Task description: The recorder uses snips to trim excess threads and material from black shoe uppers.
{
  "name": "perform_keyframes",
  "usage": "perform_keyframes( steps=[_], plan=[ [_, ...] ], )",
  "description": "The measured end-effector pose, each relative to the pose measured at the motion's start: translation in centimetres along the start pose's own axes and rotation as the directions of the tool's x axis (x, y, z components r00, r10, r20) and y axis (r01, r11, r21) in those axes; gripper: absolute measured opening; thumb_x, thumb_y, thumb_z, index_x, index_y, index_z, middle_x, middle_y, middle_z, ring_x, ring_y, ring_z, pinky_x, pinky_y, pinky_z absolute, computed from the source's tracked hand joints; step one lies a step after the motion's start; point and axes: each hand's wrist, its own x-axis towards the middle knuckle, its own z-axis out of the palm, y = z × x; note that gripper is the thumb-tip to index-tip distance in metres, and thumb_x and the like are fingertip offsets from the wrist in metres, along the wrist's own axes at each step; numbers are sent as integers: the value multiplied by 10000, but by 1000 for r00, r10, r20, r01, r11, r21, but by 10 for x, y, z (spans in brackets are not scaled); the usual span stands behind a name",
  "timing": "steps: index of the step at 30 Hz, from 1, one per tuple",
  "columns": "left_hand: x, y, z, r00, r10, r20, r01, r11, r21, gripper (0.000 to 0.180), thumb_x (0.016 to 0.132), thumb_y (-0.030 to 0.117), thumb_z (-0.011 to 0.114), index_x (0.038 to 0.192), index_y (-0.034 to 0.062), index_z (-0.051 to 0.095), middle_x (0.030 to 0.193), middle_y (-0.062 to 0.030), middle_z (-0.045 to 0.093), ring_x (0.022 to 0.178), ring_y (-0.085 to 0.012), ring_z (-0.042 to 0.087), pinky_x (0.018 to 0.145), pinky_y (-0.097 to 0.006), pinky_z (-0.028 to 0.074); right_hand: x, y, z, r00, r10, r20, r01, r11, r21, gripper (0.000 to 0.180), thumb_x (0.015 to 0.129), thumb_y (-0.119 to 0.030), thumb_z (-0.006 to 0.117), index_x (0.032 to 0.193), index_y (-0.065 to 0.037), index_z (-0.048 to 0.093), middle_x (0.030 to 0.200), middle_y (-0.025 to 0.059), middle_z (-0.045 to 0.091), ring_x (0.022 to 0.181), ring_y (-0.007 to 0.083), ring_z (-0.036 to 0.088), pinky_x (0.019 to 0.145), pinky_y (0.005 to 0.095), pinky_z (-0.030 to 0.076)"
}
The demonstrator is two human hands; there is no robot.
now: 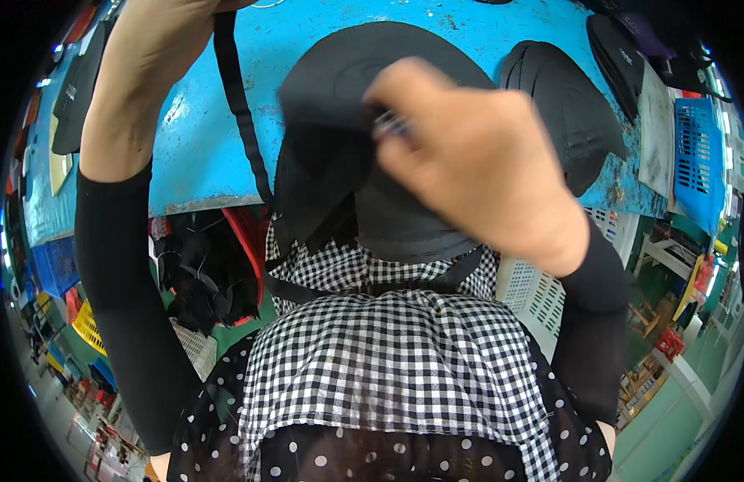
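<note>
Right hand [476,161] grips black panel [348,145] — blurred

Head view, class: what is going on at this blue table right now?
A person in black sleeves and a checked apron works at a blue table. The right hand pinches the edge of a black fabric panel that hangs over the table's near edge, with a small purple object between its fingers. The left hand is raised and holds a black strap that runs down to the panel. A second stack of black panels lies to the right, beside a blue plastic basket.
</note>
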Motion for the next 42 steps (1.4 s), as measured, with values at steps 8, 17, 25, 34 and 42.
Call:
perform_keyframes(
  steps=[8, 17, 25, 34, 42],
  plan=[
    [4, -3, 17, 964, -62, 257, 61, 998, 14, 125, 892, 162, 686, 916, 41, 663, 733, -21, 670, 670, -53, 614, 606, -190, 425, -139, 111, -78, 609, 718, -337, -246, 574, 781, 402, 994, -168, 461, 1345, 24, 502, 1334, 119, 558, 1230, 205, 523, 1064, 326, 397],
    [5, 12, 31, 640, -79, 764, -137, 967, 215, 172, 842, 147, 653, 916, 5, 716, 862, -81, 710, 790, -149, 642, 728, -284, 497, -189, 151, -80, 379, 906, -186, -195, 275, 941, 216, 1044, -205, 438, 1148, -24, 499, 781, 4, 404, 511, 47, 265, 459, 218, 237],
    [12, 17, 41, 640, -202, 742, -131, 922, 363, 185, 825, 161, 668, 887, -12, 692, 823, -120, 689, 777, -235, 644, 718, -341, 496, -97, 79, -58, 792, 607, -69, -401, 602, 690, 132, 994, -107, 499, 1101, -32, 495, 782, 0, 507, 564, 45, 408, 514, 183, 314],
    [38, -1, 32, 555, -326, 765, -113, 882, 457, 216, 829, 222, 667, 898, 18, 680, 779, -132, 679, 734, -268, 640, 662, -361, 481, -31, 48, -31, 966, -105, 236, 58, 978, 200, 147, 746, -33, 706, 852, -41, 605, 747, 81, 620, 668, 264, 635, 579, 333, 485],
    [39, 12, 43, 536, -520, 665, 29, 799, 601, 201, 812, 172, 596, 889, 4, 673, 739, -113, 670, 680, -216, 610, 636, -338, 472, -18, 48, -34, 965, -59, 257, 39, 996, 85, 147, 727, -3, 696, 832, -15, 593, 759, 95, 624, 691, 286, 635, 590, 335, 484]
  ],
)
